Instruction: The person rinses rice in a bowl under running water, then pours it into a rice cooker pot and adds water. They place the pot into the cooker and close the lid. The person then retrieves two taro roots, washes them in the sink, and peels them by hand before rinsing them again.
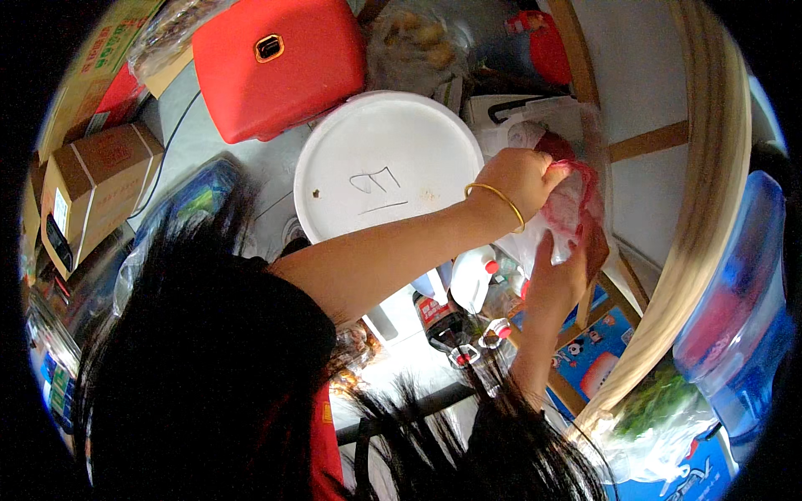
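Observation:
My left hand [519, 178], with a gold bangle at the wrist, reaches across a round white lid [351, 141] and pinches the pink-red edge of a thin clear plastic bag [567, 203]. Below it my right hand [567, 260] grips the side of the same bag, its fingers spread partly behind the film. Something dark red shows through the plastic near my left fingertips; what it is I cannot tell. The lid bears a handwritten mark and a few brown specks. My hair covers much of the lower view.
Beyond the lid stands a red case [282, 75]. Bottles, including a dark-filled one [442, 322] and a white jug [473, 275], stand below my arms. A wooden edge [708, 188] curves along the right. A cardboard box [100, 181] sits at left, near a black cable [166, 147].

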Tool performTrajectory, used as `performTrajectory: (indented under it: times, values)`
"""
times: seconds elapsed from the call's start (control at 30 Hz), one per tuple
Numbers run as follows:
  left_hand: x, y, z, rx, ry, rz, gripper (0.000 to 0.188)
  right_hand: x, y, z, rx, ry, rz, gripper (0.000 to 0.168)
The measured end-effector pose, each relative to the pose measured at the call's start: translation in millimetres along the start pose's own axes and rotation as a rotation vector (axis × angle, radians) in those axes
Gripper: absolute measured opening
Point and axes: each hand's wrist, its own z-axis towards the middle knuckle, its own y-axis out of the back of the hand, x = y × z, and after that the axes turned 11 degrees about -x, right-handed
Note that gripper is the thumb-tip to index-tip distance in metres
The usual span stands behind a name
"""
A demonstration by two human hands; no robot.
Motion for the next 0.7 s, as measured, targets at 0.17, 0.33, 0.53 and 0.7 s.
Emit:
performTrajectory:
  times: [0.17,0.33,0.53,0.7]
  values:
    - [4.2,-4.0,1.3,-0.081,-0.153,0.050,0.035,6.3,-24.6,17.5,0.084,-0.142,0.190,0.022]
    - [0.6,9.1,3.6,0.020,-0.001,0.073,0.043,-22.3,-71.5,57.4,0.299,-0.247,-0.008,0.038]
    - [11.3,19.4,18.4,-0.033,0.106,0.049,0.044,-34.0,-35.2,28.0,-0.112,0.123,-0.097,0.044]
    - [5.2,30.8,13.4,0.004,0.047,0.142,0.043,27.9,-22.3,10.0,-0.042,0.058,0.495,0.025]
